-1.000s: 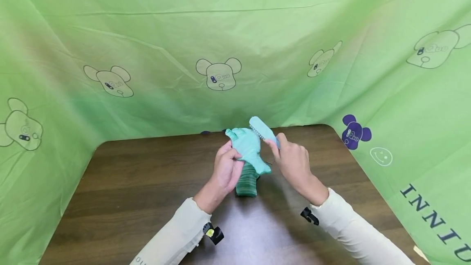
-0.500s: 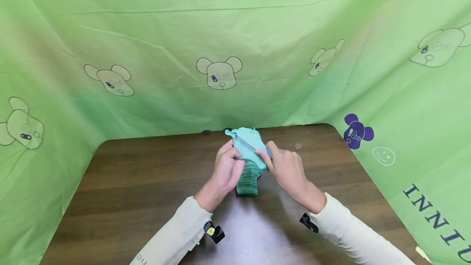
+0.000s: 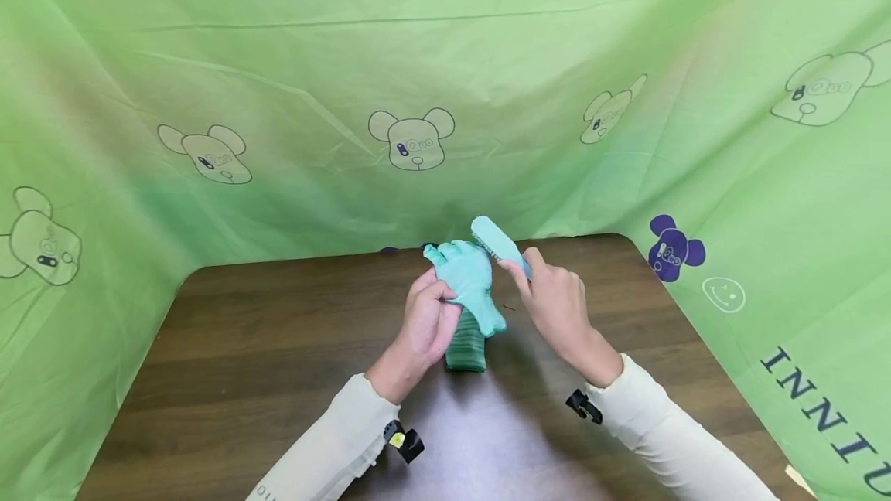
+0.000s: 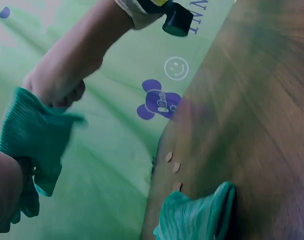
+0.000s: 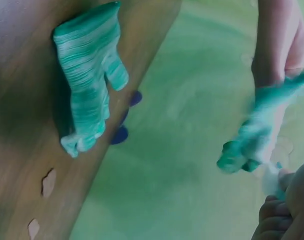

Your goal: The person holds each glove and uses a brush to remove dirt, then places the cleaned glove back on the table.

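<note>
In the head view my left hand (image 3: 428, 315) pinches a light teal knit glove (image 3: 465, 277) near its left edge, holding it up off the table. The glove's fingers point away and its cuff droops to the lower right. My right hand (image 3: 557, 304) grips the handle of a pale blue bristle brush (image 3: 496, 240), whose head stands at the glove's upper right edge. Whether the bristles touch the fabric, I cannot tell. A second glove, green and striped (image 3: 466, 350), lies on the table below, partly covered in the head view; the right wrist view shows it whole (image 5: 86, 75).
A brown wooden table (image 3: 278, 346) spreads beneath the hands. Green printed cloth (image 3: 292, 83) hangs at the back and both sides. Small pale brown flakes (image 5: 49, 182) lie on the tabletop near the striped glove.
Half a second ago the brush lay across the glove with its bristles on the fabric; it has since swung back to the upper right. My left hand stays nearly still.
</note>
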Demonstrator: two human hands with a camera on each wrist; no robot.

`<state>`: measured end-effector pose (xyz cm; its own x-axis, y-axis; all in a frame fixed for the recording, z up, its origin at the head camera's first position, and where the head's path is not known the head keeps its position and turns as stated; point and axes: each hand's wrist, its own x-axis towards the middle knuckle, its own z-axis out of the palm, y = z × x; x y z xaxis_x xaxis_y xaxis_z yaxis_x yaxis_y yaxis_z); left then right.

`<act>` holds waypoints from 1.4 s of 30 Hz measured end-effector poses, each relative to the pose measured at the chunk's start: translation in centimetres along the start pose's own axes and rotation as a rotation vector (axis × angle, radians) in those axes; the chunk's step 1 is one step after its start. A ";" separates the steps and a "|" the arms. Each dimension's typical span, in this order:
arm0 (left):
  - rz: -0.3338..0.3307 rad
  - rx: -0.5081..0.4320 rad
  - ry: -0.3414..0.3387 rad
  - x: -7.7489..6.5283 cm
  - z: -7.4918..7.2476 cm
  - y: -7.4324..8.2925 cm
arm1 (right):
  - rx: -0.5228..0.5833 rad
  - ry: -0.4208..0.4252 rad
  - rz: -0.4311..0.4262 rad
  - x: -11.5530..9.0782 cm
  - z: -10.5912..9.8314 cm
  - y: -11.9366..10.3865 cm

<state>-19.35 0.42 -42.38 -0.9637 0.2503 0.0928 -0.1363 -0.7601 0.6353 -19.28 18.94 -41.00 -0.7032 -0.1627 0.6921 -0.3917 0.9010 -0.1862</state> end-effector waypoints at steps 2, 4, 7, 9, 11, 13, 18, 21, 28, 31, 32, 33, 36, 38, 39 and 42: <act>0.005 0.016 0.009 -0.1 0.0 0.0 | 0.029 0.000 -0.044 -0.2 -0.2 -0.6; 0.015 0.024 0.013 -0.1 0.1 0.1 | 0.045 -0.022 -0.118 -0.7 -0.4 -1.5; 0.028 0.020 0.000 -0.1 0.2 0.2 | 0.040 -0.062 -0.194 -1.3 -0.3 -2.7; 0.028 0.019 -0.009 -0.1 0.2 0.2 | 0.027 -0.080 -0.190 -1.4 -0.3 -2.8; 0.024 0.026 -0.017 -0.2 0.3 0.2 | 0.013 -0.077 -0.139 -1.3 -0.3 -2.5; 0.012 0.042 -0.018 -0.3 0.3 0.1 | 0.006 -0.075 -0.085 -1.1 -0.3 -2.0; 0.001 0.061 -0.024 -0.4 0.3 -0.1 | -0.009 -0.082 -0.044 -0.8 -0.3 -0.7; 0.005 0.060 -0.023 -0.5 0.4 -0.1 | -0.017 -0.070 -0.036 -0.5 -0.3 0.0; 0.034 0.050 0.020 -0.4 0.4 -0.1 | -0.005 -0.007 0.001 -0.5 -0.6 0.1; 0.050 0.049 0.018 -0.2 0.4 -0.1 | 0.040 -0.053 -0.098 -1.4 -0.7 -1.1; 0.054 0.053 0.013 -0.2 0.5 -0.2 | 0.042 -0.071 -0.133 -1.7 -0.7 -1.5; 0.057 0.059 0.010 -0.2 0.5 -0.2 | 0.043 -0.089 -0.159 -1.9 -0.6 -1.9; 0.055 0.073 0.000 -0.3 0.5 -0.3 | 0.030 -0.114 -0.144 -2.2 -0.5 -2.1; 0.048 0.078 -0.002 -0.4 0.5 -0.3 | 0.028 -0.110 -0.099 -2.0 -0.6 -1.9; 0.045 0.079 -0.008 -0.4 0.4 -0.4 | 0.036 -0.110 -0.075 -1.9 -0.6 -1.7; 0.033 0.075 -0.016 -0.5 0.3 -0.4 | 0.025 -0.115 -0.042 -1.5 -0.6 -1.0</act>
<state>-18.70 0.83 -42.45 -0.9635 0.2361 0.1264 -0.0865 -0.7210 0.6875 -17.50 18.53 -41.43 -0.7487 -0.2463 0.6154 -0.4359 0.8823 -0.1773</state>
